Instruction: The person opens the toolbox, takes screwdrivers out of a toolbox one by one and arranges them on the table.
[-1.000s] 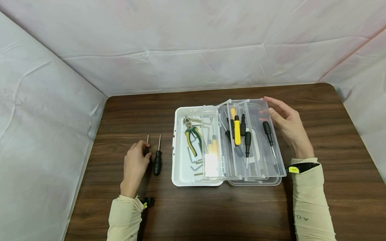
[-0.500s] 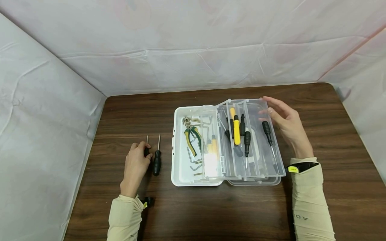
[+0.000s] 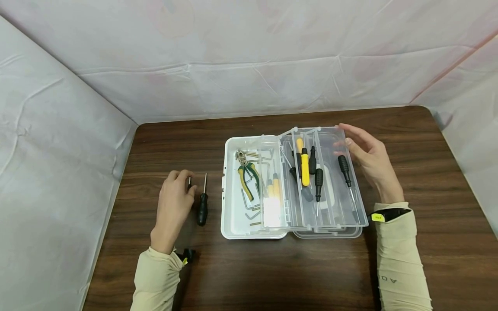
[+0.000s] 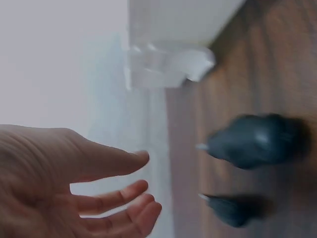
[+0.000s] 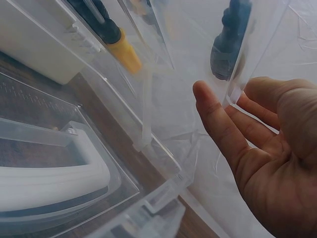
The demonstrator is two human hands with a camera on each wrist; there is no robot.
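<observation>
My left hand (image 3: pixel 171 205) hovers over a small black screwdriver (image 3: pixel 189 186), which it partly hides in the head view. The left wrist view shows its thumb and fingers apart, with nothing between them. Beside it lies a larger black-handled screwdriver (image 3: pixel 202 209), also lying on the wood in the left wrist view (image 4: pixel 257 140). On the other side, my right hand (image 3: pixel 375 166) pinches the right edge of a clear divided tray (image 3: pixel 330 134) between thumb and fingers. Black and yellow screwdrivers (image 3: pixel 305 167) rest in its compartments.
The tray is hinged out of a white toolbox (image 3: pixel 229 220) holding green-and-yellow pliers (image 3: pixel 246 175), hex keys (image 3: pixel 253 216) and yellow-handled tools. Under the tray lies the clear lid (image 3: pixel 327 235). White sheeting (image 3: pixel 249 82) walls the brown table (image 3: pixel 175 138).
The left hand's fingers have come up off the small screwdriver, and the wrist has shifted slightly left. The right hand and tray have stayed put.
</observation>
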